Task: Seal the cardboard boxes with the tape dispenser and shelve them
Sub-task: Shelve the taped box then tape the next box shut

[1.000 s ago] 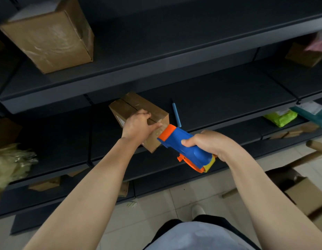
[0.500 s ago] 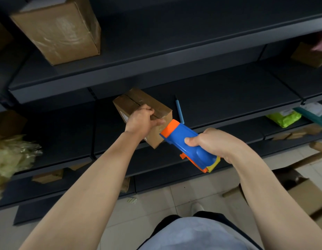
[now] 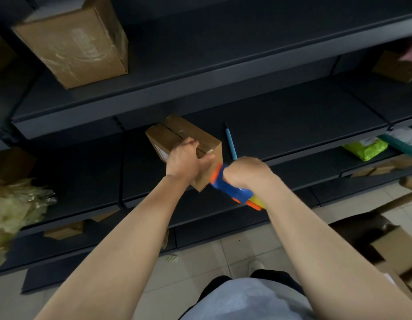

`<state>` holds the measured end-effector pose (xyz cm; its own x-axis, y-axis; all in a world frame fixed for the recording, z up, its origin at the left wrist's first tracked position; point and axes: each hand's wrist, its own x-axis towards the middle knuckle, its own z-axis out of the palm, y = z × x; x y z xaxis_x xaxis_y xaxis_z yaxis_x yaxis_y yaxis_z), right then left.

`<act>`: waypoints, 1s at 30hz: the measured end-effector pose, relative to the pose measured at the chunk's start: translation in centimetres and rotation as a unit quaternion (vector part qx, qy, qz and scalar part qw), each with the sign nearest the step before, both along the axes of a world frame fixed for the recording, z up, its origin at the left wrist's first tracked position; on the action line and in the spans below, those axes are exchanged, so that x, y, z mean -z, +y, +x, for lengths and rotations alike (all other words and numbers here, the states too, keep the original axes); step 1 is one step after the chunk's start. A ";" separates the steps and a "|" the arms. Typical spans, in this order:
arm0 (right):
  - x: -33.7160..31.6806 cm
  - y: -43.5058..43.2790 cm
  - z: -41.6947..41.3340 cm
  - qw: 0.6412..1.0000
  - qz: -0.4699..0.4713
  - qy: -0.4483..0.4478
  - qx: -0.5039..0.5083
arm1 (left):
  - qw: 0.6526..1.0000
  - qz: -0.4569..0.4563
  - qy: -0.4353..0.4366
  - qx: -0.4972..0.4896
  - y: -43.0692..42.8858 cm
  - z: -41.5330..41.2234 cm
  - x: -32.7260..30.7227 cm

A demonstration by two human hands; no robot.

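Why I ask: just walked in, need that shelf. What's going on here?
A person is working on a small cardboard box at the middle shelf, by its front edge. Their left hand grips the box while their right hand holds a blue and orange tape dispenser at its near side. A larger box sits on the shelf above.

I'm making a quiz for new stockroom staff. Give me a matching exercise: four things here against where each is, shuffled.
1 small brown cardboard box
2 blue-and-orange plastic tape dispenser
3 thin light-blue pen
4 large brown cardboard box

A upper shelf, left
B gripped in right hand
C lying loose on middle shelf
D gripped by left hand

Pairs: 1-D, 2-B, 3-C, 4-A
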<state>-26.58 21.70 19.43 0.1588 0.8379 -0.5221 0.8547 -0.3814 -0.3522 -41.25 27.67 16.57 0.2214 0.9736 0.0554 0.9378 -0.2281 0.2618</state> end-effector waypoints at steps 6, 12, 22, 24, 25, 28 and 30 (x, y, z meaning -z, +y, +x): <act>2.8 -1.4 -0.2 0.994 -0.079 -0.071 0.023 | 0.998 0.037 0.046 -0.009 0.1 0.5 1.0; 2.4 -0.3 1.0 0.996 0.006 0.001 0.087 | 0.990 0.077 0.120 0.005 -0.1 0.8 1.7; 1.2 0.0 5.3 0.992 0.002 0.089 0.095 | 0.993 0.089 0.043 0.057 -0.4 -0.9 2.8; 0.9 0.2 5.7 0.989 0.002 0.114 0.095 | 0.995 0.067 0.005 0.073 -0.2 -1.7 2.5; 0.7 0.2 5.9 0.987 0.001 0.129 0.094 | 0.995 0.057 -0.005 0.079 0.0 -2.2 2.4; 0.0 0.2 6.2 0.986 -0.004 0.146 0.083 | 0.995 0.040 -0.016 0.091 0.0 -3.6 2.0; -0.6 0.1 6.6 0.986 -0.005 0.149 0.072 | 0.995 0.037 -0.018 0.092 -0.2 -4.6 1.8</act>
